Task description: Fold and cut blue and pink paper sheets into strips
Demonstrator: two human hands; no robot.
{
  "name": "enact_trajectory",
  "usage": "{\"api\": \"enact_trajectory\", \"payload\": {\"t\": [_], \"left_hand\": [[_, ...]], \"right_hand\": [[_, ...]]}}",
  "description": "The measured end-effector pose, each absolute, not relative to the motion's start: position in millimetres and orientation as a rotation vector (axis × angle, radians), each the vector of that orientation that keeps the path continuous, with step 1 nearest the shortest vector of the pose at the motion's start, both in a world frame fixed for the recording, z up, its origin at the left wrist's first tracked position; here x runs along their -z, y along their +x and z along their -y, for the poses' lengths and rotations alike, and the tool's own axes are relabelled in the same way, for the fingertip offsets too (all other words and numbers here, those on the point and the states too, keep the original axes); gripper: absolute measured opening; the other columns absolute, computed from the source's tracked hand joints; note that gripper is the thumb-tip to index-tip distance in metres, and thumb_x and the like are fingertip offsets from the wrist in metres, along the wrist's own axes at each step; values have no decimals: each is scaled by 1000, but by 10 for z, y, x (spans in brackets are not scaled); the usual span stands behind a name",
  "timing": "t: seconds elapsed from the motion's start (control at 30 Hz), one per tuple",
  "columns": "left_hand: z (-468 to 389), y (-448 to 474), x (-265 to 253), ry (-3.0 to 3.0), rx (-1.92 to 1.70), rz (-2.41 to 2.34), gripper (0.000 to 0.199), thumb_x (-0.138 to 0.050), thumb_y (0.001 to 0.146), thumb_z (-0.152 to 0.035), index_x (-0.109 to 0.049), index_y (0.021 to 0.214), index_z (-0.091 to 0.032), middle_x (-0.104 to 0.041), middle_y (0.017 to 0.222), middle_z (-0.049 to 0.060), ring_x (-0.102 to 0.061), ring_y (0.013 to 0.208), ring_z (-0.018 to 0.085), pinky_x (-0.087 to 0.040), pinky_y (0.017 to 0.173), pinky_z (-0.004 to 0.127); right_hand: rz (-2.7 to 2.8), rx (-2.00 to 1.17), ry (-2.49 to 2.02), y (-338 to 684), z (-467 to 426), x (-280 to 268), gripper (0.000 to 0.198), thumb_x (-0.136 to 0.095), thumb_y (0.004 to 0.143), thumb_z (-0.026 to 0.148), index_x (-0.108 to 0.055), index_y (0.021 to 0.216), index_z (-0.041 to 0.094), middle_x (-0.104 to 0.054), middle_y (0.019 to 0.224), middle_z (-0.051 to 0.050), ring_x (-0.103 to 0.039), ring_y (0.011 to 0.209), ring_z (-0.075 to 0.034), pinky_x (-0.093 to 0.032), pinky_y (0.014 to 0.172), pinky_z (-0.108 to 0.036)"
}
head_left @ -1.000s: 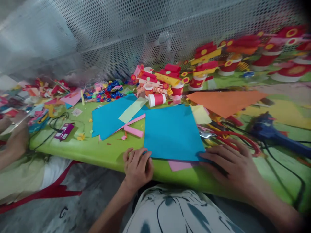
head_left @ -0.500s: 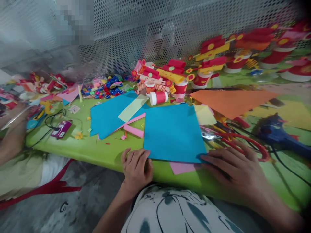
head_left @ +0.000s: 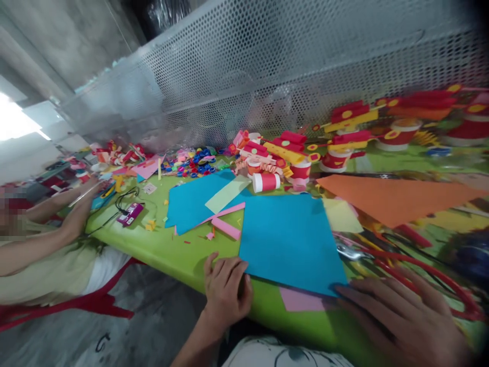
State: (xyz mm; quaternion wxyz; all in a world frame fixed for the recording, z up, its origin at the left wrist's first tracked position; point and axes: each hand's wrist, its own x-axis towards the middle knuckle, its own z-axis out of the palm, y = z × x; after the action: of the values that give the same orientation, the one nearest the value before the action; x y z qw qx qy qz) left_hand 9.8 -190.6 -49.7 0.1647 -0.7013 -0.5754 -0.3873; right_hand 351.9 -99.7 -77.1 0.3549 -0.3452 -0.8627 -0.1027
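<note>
The blue sheet [head_left: 290, 239] lies flat on the counter [head_left: 183, 255] between both hands, its near edge running from the loosely curled left hand [head_left: 228, 290] to the right hand [head_left: 405, 316], fingers outstretched, though whether either grip pinches a corner cannot be told.

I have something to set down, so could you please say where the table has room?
The green table is bare along its front edge between the purple box and the left hand. It is crowded behind the nearer blue sheet with cups, and beside the right hand with red handles.
</note>
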Motion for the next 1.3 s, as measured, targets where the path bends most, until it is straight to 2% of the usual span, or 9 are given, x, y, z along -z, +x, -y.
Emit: {"api": "enact_trajectory", "payload": {"t": [0.23, 0.4, 0.5, 0.63, 0.77, 0.9, 1.07, 1.17, 1.3], "left_hand": [[1896, 95, 495, -2000, 1106, 1610, 17, -61, 100, -17, -74, 110, -24, -82, 100, 2, -74, 88, 19, -41, 115, 45], [1902, 76, 505, -2029, 1101, 1625, 21, -64, 101, -17, -76, 115, -28, -84, 103, 1, -75, 88, 17, -41, 118, 45], [1908, 85, 491, -2026, 1080, 1680, 25, -68, 100, -19, -77, 120, -31, -85, 108, 0, -77, 96, 19, -38, 123, 48], [1917, 116, 403, -2036, 989, 1732, 21, -70, 101, -22, -80, 114, -34, -84, 120, 0, -73, 116, 25, -23, 133, 56], [1943, 147, 244, -2200, 759, 1754, 22, -61, 107, -19, -78, 116, -31, -82, 124, 3, -72, 118, 24, -20, 136, 57], [1966, 186, 164, -2302, 641, 1658, 24, -58, 109, -15, -75, 121, -27, -82, 117, 2, -74, 106, 20, -33, 127, 48], [1972, 236, 217, -2212, 728, 1656, 23, -59, 108, -13, -78, 110, -26, -80, 108, 3, -72, 96, 19, -43, 101, 42], [1977, 244, 244, -2222, 731, 1706, 25, -60, 107, -12, -80, 111, -27, -79, 104, 4, -71, 94, 20, -43, 98, 42], [1977, 200, 225, -2317, 752, 1802, 22, -61, 109, -16, -80, 113, -27, -80, 107, 2, -72, 96, 21, -43, 99, 43]], "right_hand": [[2266, 318, -813, 3561, 988, 900, 32, -65, 96, 32, -81, 119, 47, -84, 102, 5, -79, 88, -24, -44, 112, -55], [2242, 390, -779, 3585, 929, 929, 44, -67, 92, 32, -77, 130, 53, -85, 104, 4, -79, 86, -25, -49, 95, -55], [2305, 435, -719, 3601, 888, 878, 47, -69, 89, 27, -78, 127, 52, -85, 101, 2, -79, 82, -25, -49, 89, -56], [2339, 422, -721, 3570, 907, 776, 41, -67, 90, 23, -81, 119, 50, -85, 99, 3, -78, 81, -24, -47, 92, -56], [2324, 388, -732, 3469, 994, 631, 28, -63, 98, 24, -82, 112, 39, -84, 98, 1, -78, 80, -23, -46, 95, -55], [2303, 386, -777, 3384, 1053, 527, 24, -59, 104, 24, -81, 108, 32, -83, 98, -3, -77, 84, -23, -43, 101, -55], [2368, 485, -790, 3310, 1149, 440, 20, -68, 101, 26, -83, 115, 29, -83, 104, -3, -76, 86, -22, -38, 119, -57], [2387, 418, -791, 3159, 1278, 345, 22, -66, 101, 23, -82, 114, 31, -84, 106, -1, -76, 91, -22, -33, 126, -59], [2367, 313, -868, 2939, 1370, 262, 23, -64, 103, 17, -80, 112, 29, -83, 107, -2, -72, 91, -19, -38, 123, -55]]}}
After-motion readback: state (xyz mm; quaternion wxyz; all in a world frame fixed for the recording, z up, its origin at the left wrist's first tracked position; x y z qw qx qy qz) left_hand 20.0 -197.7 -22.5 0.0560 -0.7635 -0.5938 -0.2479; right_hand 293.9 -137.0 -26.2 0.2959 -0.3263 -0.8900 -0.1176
